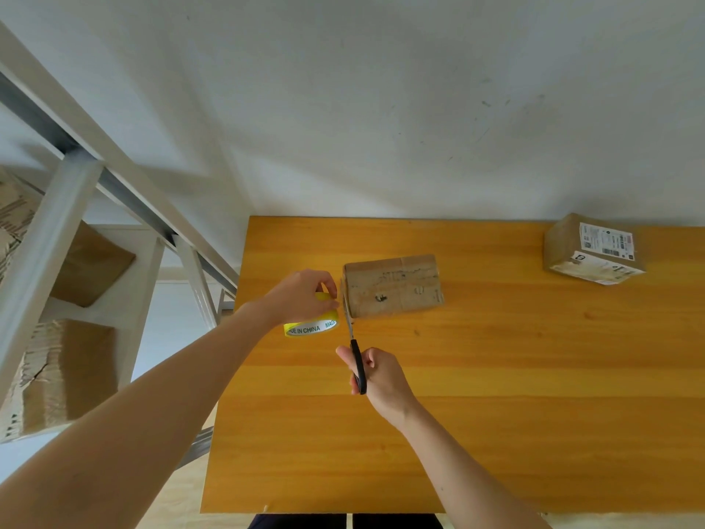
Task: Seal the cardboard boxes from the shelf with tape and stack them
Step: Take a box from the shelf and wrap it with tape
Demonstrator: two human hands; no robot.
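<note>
— We're over an orange wooden surface pushed against a white wall, with a pale metal shelf at the left edge.

— And stored boxes sit on that shelf, brown cardboard, one above another.

— Centre stage: a small box lies on the surface toward the far side, left of the middle.

— The left hand comes in from above and grips a yellow tape roll, holding it just beside the box's left end.

— Right hand?

— Fingers curled around the black handles of the scissors. The blades point away from the person, up into the narrow gap between roll and box.

— Blades apart or together?

— Too thin to tell from here.

— Over in the far right corner a second box rests on the surface, white labels on top, well apart from the action.
</note>
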